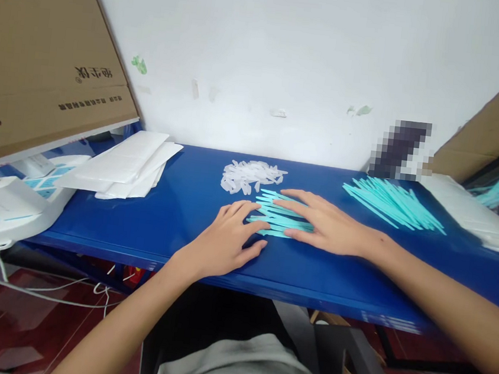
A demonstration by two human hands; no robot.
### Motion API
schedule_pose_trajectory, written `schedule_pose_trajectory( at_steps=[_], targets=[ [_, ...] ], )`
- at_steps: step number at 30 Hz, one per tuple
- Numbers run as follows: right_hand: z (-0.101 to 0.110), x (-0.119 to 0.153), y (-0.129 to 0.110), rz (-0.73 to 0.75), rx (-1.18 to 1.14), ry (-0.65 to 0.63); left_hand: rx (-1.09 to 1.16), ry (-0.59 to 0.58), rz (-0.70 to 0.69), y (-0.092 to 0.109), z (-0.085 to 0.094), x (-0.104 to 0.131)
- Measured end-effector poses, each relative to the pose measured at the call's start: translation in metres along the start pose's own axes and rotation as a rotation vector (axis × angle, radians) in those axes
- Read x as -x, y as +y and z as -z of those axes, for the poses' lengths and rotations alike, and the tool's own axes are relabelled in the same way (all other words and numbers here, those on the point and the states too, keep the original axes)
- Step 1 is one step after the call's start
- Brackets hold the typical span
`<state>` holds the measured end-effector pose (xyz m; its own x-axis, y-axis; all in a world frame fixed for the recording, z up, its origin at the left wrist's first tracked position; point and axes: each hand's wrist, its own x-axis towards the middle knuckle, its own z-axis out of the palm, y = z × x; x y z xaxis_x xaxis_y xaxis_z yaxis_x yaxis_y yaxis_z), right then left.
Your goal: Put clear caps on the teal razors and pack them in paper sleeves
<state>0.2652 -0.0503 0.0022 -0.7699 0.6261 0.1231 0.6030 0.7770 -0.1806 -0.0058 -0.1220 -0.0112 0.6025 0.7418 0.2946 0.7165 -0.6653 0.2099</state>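
Note:
A loose pile of thin turquoise strips point(282, 221) lies on the blue table in front of me. My left hand point(232, 233) is at the pile's left side, fingers apart, the fingertips touching the strip ends. From the right, my right hand point(317, 218) reaches over the same pile with its fingers spread, resting on the strips and partly hiding them. Just behind the pile is a heap of small translucent white pieces point(250, 175); their exact kind I cannot make out. Neither hand grips anything.
A second heap of turquoise strips point(394, 203) lies at the right. White packets or sheets point(122, 162) are stacked at the left, beside a white device with blue panels point(20, 204). Cardboard boxes point(44, 58) flank both sides. A white wall point(262, 63) stands behind the blue table point(184, 216).

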Motion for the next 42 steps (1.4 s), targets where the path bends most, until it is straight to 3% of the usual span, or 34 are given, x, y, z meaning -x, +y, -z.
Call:
schedule_pose_trajectory(
  at_steps=[6,11,16,19,23,28,35,42],
  targets=[
    [-0.001,0.000,0.009,-0.229,-0.007,-0.134,0.003,-0.003,0.009,0.000,0.001,-0.001],
    [0.000,-0.002,0.005,-0.140,-0.038,-0.087,-0.017,0.035,0.032,0.001,0.000,0.000],
    [0.000,-0.004,0.008,-0.049,-0.066,0.076,-0.033,0.170,0.132,-0.007,0.007,-0.005],
    [0.004,-0.008,0.018,-0.083,0.010,0.137,-0.100,0.153,0.138,-0.025,0.022,-0.025],
    [0.014,-0.019,0.030,-0.213,0.057,0.118,-0.196,0.067,0.069,-0.063,0.040,-0.073],
    [0.018,-0.033,0.037,-0.276,-0.150,0.003,-0.118,0.016,0.100,-0.099,0.032,-0.113],
    [0.016,-0.042,0.047,-0.238,-0.284,-0.051,-0.108,-0.020,-0.052,-0.109,0.016,-0.092],
    [0.004,-0.036,0.048,-0.156,-0.158,0.064,-0.158,-0.118,-0.130,-0.115,0.021,-0.083]
  ],
)
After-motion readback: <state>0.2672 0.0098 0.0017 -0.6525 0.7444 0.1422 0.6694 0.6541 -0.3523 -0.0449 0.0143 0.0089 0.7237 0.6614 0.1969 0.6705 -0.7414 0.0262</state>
